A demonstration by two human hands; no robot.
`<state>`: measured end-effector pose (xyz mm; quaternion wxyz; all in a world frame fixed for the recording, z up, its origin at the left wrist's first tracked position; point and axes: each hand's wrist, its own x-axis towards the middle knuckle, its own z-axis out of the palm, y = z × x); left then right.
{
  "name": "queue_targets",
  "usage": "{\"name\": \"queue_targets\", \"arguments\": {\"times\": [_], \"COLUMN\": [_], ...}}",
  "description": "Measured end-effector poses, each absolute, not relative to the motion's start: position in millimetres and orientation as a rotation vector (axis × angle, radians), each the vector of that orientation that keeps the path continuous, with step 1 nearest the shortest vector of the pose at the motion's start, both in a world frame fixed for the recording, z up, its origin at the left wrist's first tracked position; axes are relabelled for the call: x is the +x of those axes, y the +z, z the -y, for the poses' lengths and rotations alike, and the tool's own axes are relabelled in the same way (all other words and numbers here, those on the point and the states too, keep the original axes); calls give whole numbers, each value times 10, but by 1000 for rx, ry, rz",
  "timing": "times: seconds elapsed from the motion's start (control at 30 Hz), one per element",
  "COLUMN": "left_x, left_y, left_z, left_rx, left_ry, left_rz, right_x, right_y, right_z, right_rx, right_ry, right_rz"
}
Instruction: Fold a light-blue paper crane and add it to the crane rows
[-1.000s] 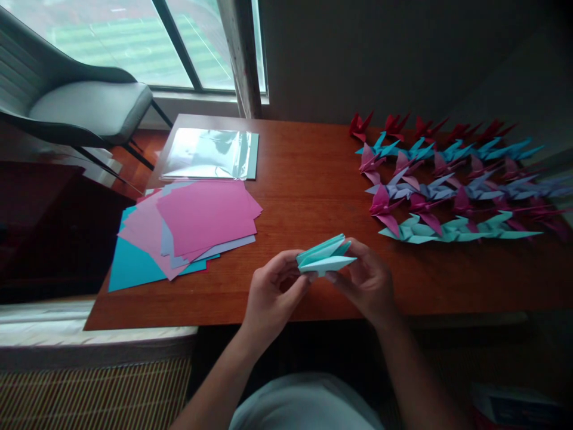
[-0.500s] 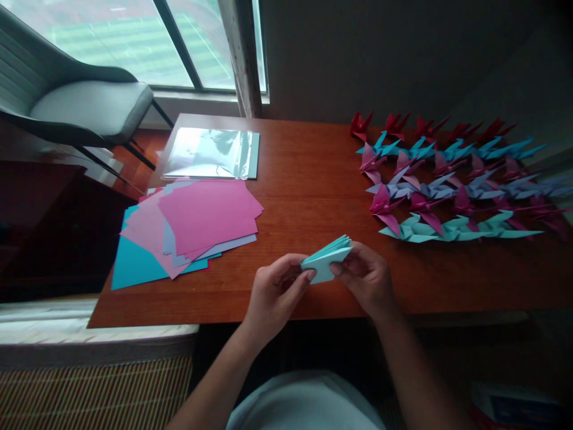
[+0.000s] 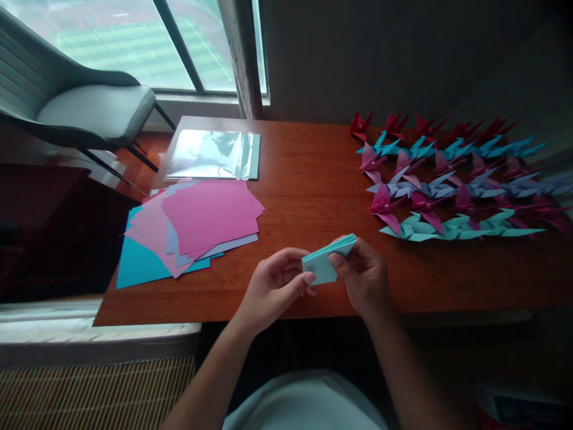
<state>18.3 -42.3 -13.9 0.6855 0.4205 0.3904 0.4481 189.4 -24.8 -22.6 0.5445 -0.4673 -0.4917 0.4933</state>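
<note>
A small folded paper (image 3: pixel 323 269), mint green with several layers, is held up above the table's front part. My right hand (image 3: pixel 364 275) pinches its right end, thumb on the near face and fingers behind. My left hand (image 3: pixel 277 283) is closed at the left end, its thumb against the lower left corner and its fingers partly hidden behind. To the right stand rows of folded paper cranes; the nearest row is of mint paper cranes (image 3: pixel 456 229), with magenta paper cranes (image 3: pixel 385 207) just behind it.
Loose coloured paper sheets (image 3: pixel 210 218) lie fanned at the left of the wooden table (image 3: pixel 308 173). Behind them is a clear plastic packet (image 3: pixel 210 154) of paper. A chair (image 3: pixel 94 107) stands by the window at the far left. More crane rows reach the right side.
The layers of the folded paper are pressed closer together than before. My right thumb lies further over its face, and the left fingers have loosened slightly.
</note>
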Motion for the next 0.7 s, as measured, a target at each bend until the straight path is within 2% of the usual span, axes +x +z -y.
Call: {"name": "queue_targets", "arguments": {"times": [0.13,0.37,0.7], "left_x": [176,201,167], "left_y": [-138,-149,-179], "left_z": [433,438,440], "left_rx": [1070,1003,1179], "left_ry": [955,1081,1119], "left_rz": [-933,-994,-1039], "right_x": [1866,1930,2067], "right_y": [-190,-159,-66], "right_z": [267,357,343], "right_rx": [-1073,-937,-967], "right_ry": [1132,1025,1227], "right_rz": [1330,1354,1770]}}
